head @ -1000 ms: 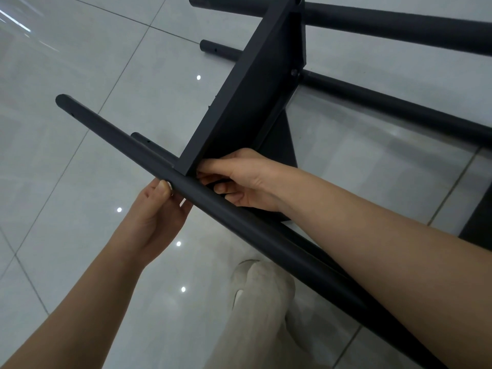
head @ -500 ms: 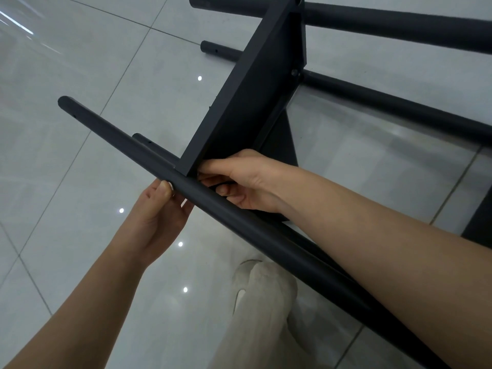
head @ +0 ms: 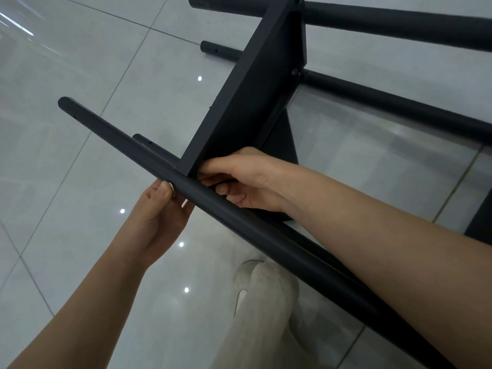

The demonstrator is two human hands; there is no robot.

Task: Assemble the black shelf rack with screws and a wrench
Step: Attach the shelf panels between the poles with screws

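The black shelf rack [head: 266, 83], partly assembled, lies on its side on a glossy tiled floor [head: 80, 75], seen from my head camera. Its flat shelf panel [head: 239, 107] stands on edge, and the panel's nearest corner meets the near pole [head: 239, 222], a round black tube running diagonally across the view.

Beyond the panel, two more poles of the rack reach away to the right: the far pole [head: 399, 22] at the panel's top end and the middle pole [head: 399, 102] just below it. A fourth, the low pole [head: 149, 143], shows its end just behind the near pole, left of the panel's corner.

My left hand [head: 157, 219] holds the near pole from below, right beside the panel's corner, with the thumb pressed on the tube's near side and the fingers wrapped out of sight behind it. My right hand [head: 245, 179] reaches over the near pole to the same corner, with its forefinger along the panel's end and the other fingers curled under. The pole hides their tips, and I cannot tell whether they pinch anything.

Below the near pole, a leg in pale trousers [head: 255, 323] and a white shoe [head: 243, 286] stand on the floor. Right of the panel, a dark object [head: 482, 222] is cut off by the frame's edge.
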